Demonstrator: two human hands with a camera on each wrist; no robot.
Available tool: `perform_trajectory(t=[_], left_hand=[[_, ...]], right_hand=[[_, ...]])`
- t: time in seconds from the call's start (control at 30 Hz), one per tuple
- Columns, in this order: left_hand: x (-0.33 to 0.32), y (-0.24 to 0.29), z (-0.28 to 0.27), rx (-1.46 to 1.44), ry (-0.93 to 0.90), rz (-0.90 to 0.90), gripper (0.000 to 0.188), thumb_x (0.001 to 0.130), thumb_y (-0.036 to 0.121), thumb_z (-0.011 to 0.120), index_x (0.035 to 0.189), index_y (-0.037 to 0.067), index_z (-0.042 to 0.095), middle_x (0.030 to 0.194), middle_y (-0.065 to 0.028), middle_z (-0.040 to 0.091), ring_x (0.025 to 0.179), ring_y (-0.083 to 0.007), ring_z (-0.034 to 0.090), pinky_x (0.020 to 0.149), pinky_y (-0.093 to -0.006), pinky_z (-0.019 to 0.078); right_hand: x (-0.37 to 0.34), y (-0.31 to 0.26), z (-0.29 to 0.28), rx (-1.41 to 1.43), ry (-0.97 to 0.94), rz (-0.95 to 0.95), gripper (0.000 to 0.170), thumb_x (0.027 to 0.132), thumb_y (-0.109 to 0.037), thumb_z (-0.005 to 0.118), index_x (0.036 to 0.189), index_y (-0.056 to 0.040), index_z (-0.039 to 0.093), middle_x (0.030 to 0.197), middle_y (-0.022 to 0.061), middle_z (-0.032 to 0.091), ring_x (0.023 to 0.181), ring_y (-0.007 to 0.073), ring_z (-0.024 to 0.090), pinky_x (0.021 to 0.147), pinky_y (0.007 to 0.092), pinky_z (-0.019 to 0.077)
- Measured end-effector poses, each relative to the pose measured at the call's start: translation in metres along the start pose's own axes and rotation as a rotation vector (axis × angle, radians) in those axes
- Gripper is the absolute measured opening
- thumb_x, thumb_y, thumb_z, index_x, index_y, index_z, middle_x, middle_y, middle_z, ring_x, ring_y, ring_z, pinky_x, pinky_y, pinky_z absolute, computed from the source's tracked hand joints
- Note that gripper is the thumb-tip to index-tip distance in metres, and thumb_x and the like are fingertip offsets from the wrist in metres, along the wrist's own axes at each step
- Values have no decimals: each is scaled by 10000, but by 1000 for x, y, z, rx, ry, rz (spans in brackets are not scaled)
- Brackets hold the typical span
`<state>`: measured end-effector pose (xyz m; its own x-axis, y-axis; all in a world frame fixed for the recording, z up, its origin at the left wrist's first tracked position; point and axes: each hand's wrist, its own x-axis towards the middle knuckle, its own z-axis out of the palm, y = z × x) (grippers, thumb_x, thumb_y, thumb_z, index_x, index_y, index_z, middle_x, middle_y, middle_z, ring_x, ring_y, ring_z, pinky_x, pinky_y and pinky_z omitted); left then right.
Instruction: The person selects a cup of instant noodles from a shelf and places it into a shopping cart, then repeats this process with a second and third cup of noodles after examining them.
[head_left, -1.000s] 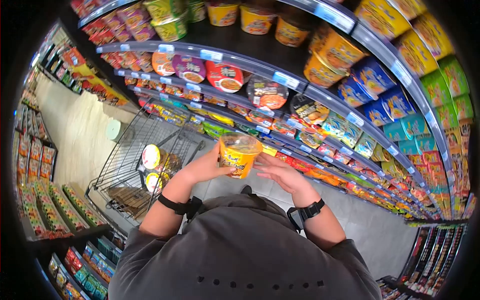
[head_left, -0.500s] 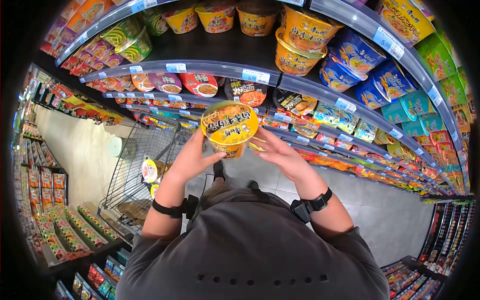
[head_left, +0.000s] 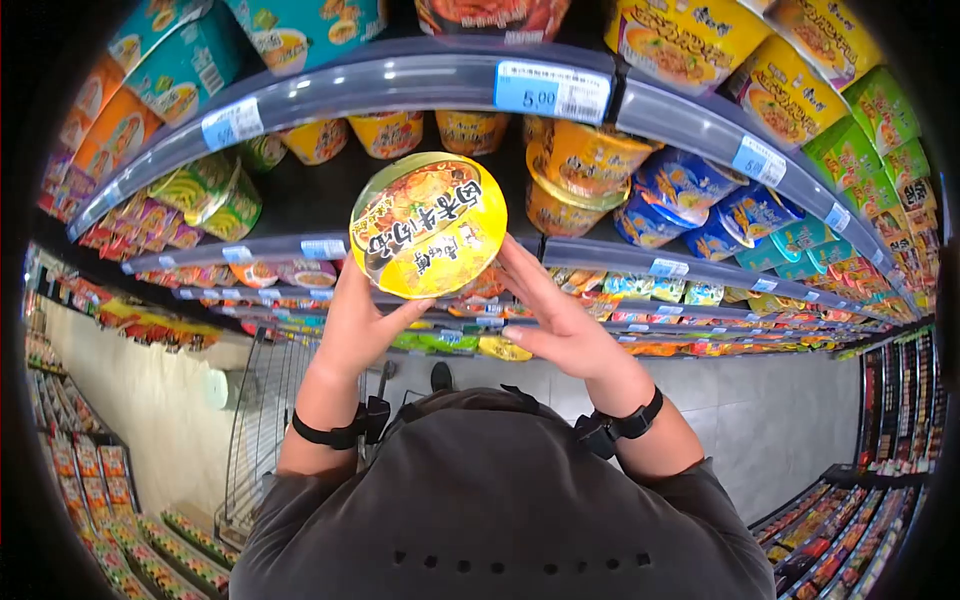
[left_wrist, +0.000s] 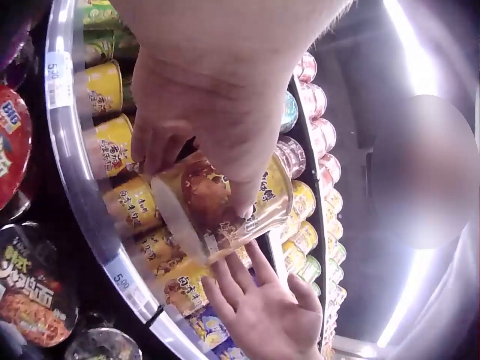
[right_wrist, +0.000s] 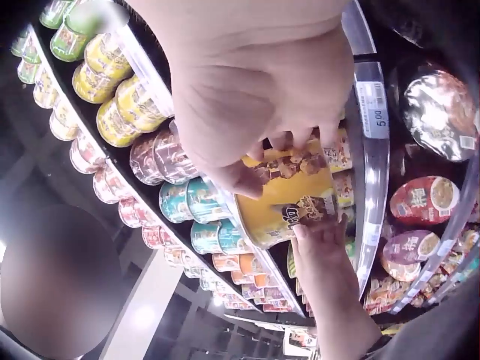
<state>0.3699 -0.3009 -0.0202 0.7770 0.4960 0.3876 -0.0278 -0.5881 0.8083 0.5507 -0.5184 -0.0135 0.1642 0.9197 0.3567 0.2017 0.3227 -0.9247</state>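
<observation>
A yellow instant noodle bowl (head_left: pixel 430 225) is held up before the shelves, its printed lid facing the head camera. My left hand (head_left: pixel 352 325) grips its left side. In the left wrist view the left thumb lies along the wall of the noodle bowl (left_wrist: pixel 225 202), while the fingers go behind it. My right hand (head_left: pixel 560 320) is at the bowl's right side with its fingers extended and its thumb spread away. From the left wrist view, the right hand (left_wrist: pixel 270 315) shows its palm, fingertips right at the bowl's edge.
Behind the bowl, a shelf holds yellow noodle bowls (head_left: pixel 575 195) and blue ones (head_left: pixel 690 190). Above, a shelf edge (head_left: pixel 400 75) with price labels juts forward. A wire shopping cart (head_left: pixel 262 400) stands at lower left, near a pale green stool (head_left: pixel 215 388).
The bowl has risen toward the shelf and its lid has turned to face the head camera. Both hands have moved up with it. The view has shifted, so the cart now shows less.
</observation>
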Motion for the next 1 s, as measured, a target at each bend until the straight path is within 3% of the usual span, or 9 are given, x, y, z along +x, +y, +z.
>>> perform_trajectory(t=[0.17,0.37,0.5,0.57,0.7,0.8,0.87,0.9,1.0], left_hand=[[49,-18,-2,-180,-97,5,778,781,135,870,1436,-6,475,1370,-193,582,1290,-343,582,1087,-423,455],[88,-21,-4,-6,-164,113,779,794,154,859,1441,-15,460,1375,-220,573,1303,-393,563,1111,-446,435],[107,-30,5,100,-194,146,804,808,191,858,1450,-32,430,1403,-251,556,1324,-422,541,1126,-456,426],[109,-32,10,130,-214,110,837,817,209,854,1465,-48,391,1407,-275,557,1314,-442,548,1111,-469,442],[108,-32,17,119,-243,80,857,822,220,852,1473,-61,369,1372,-288,575,1279,-460,569,1089,-472,462],[104,-36,22,175,-205,121,871,823,233,853,1470,-75,357,1343,-303,587,1250,-472,584,1067,-476,477],[102,-36,27,179,-182,111,891,820,245,858,1471,-83,346,1321,-314,593,1229,-479,592,1048,-482,483],[101,-38,29,200,-159,136,895,820,250,858,1470,-87,343,1297,-316,606,1212,-480,599,1032,-489,488],[95,-33,33,280,-149,88,907,817,236,859,1475,-92,329,1283,-315,615,1208,-483,600,1023,-492,490]], right_hand=[[27,5,-2,-186,55,67,948,911,-9,656,1667,-22,84,1749,174,49,1618,306,66,1280,431,143],[46,24,-2,49,177,125,999,927,-8,638,1684,-113,-6,1756,133,-36,1617,278,37,1269,508,170],[54,35,-5,140,259,134,1004,930,-1,623,1681,-109,-34,1755,118,-57,1617,265,17,1274,518,144],[56,34,-3,310,330,139,950,924,47,545,1670,-49,-36,1751,147,4,1618,264,-15,1289,488,70],[51,34,-5,289,352,188,923,931,32,545,1670,-40,-4,1751,149,20,1618,258,-3,1293,479,70],[34,35,-8,326,345,218,894,932,19,562,1671,-34,60,1744,153,92,1617,263,75,1293,464,115],[17,33,-15,379,220,229,817,987,36,532,1672,-50,96,1744,140,106,1609,274,124,1283,453,160],[7,29,-15,406,250,250,729,1000,27,524,1650,-21,198,1717,147,218,1577,286,251,1264,432,238],[-27,24,-24,423,211,317,660,1007,20,525,1621,-8,285,1667,144,342,1527,287,367,1226,418,323]])
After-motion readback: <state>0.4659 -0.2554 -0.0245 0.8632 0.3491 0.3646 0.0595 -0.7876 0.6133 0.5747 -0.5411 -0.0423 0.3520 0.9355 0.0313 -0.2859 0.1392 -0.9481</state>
